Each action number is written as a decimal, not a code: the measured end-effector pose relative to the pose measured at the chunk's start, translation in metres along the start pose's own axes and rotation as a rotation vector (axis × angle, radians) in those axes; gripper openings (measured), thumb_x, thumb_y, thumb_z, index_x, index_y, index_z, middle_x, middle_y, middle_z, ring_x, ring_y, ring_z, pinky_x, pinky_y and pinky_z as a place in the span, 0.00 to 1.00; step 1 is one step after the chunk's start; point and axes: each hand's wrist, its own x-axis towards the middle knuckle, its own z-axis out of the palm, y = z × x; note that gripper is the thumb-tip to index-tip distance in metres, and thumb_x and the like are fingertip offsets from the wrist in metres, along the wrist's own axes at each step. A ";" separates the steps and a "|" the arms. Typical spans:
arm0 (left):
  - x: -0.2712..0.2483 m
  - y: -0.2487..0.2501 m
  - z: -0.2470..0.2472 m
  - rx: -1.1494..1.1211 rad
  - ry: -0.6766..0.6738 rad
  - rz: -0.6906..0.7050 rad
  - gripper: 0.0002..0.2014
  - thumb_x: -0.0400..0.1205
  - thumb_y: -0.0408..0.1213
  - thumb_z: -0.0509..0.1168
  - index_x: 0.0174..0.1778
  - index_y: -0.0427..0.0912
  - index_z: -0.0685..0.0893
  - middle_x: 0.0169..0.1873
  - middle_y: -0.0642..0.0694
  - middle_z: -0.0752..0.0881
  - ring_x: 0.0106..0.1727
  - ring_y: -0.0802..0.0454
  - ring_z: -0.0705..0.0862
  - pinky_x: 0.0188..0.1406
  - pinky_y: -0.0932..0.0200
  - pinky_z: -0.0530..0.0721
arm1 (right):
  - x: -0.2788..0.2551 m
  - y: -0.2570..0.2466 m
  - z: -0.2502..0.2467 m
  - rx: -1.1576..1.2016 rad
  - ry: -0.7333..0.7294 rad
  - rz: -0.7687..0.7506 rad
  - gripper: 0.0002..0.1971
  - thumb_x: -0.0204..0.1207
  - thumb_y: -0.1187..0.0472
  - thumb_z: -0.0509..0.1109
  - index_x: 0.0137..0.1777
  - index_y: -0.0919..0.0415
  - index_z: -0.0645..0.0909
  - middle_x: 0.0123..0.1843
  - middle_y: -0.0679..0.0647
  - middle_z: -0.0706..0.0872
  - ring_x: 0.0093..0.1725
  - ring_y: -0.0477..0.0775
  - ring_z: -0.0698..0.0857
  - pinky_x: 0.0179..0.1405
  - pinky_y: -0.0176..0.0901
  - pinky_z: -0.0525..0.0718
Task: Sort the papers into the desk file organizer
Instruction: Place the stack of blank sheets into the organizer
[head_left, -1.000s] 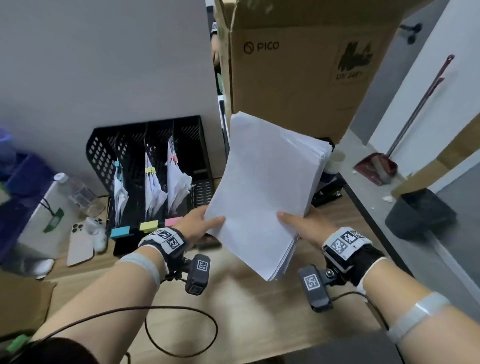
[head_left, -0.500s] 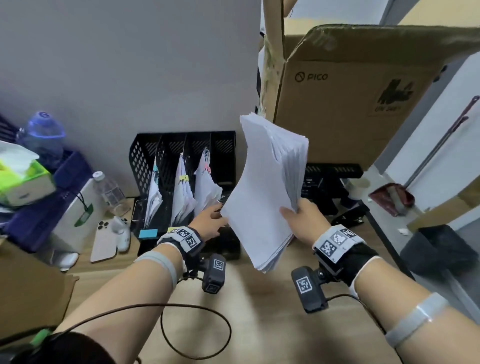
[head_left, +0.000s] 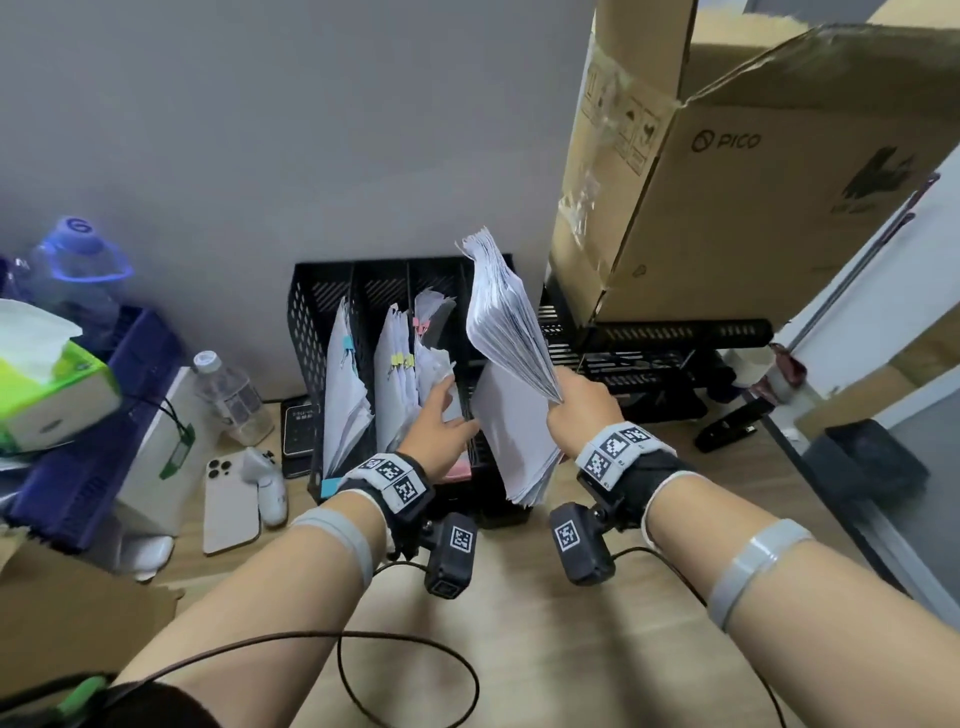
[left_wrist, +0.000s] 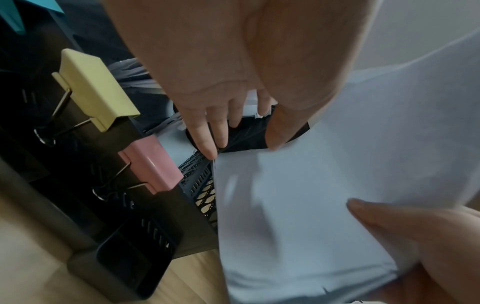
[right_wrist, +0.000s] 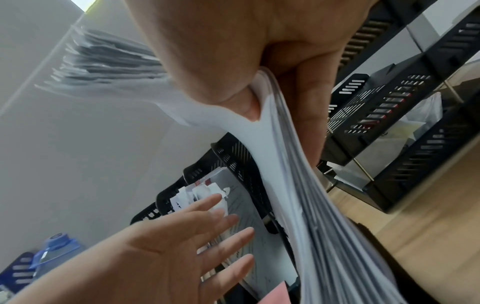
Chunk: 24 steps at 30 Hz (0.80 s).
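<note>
Change: the paper stack (head_left: 511, 374), held flat and facing the person a second ago, now stands on edge at the file organizer's (head_left: 317, 332) rightmost slot.
Cardboard box (head_left: 753, 171): overhangs just right of the stack.
Tabletop (head_left: 545, 649): open wood in front of the organizer.
Right hand (head_left: 582, 410): fingers and thumb curl round the stack's edge.
Left hand (head_left: 441, 431): fingers straight and spread, against the clipped papers (head_left: 434, 353) in the neighbouring slot.

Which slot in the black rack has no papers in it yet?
The rightmost slot of the black mesh file organizer; the other three hold clipped papers.
</note>
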 end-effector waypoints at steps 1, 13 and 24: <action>0.001 -0.001 -0.003 0.002 -0.004 0.004 0.37 0.85 0.31 0.66 0.88 0.53 0.57 0.85 0.45 0.62 0.67 0.51 0.78 0.78 0.41 0.77 | 0.004 -0.004 0.004 0.004 0.016 0.014 0.15 0.74 0.67 0.57 0.59 0.55 0.76 0.44 0.58 0.81 0.45 0.66 0.82 0.42 0.45 0.76; 0.004 -0.011 -0.018 -0.093 -0.012 0.024 0.35 0.83 0.34 0.67 0.85 0.57 0.63 0.83 0.48 0.69 0.64 0.59 0.84 0.75 0.41 0.79 | 0.046 -0.035 0.048 0.059 0.128 0.091 0.22 0.74 0.66 0.56 0.69 0.52 0.67 0.51 0.67 0.85 0.50 0.71 0.84 0.48 0.53 0.81; -0.001 -0.010 -0.022 -0.165 -0.018 0.011 0.32 0.86 0.30 0.64 0.85 0.53 0.64 0.79 0.49 0.72 0.55 0.71 0.80 0.73 0.39 0.81 | 0.051 -0.023 0.077 0.401 0.067 0.296 0.20 0.76 0.46 0.66 0.63 0.57 0.80 0.58 0.62 0.87 0.56 0.67 0.85 0.58 0.51 0.82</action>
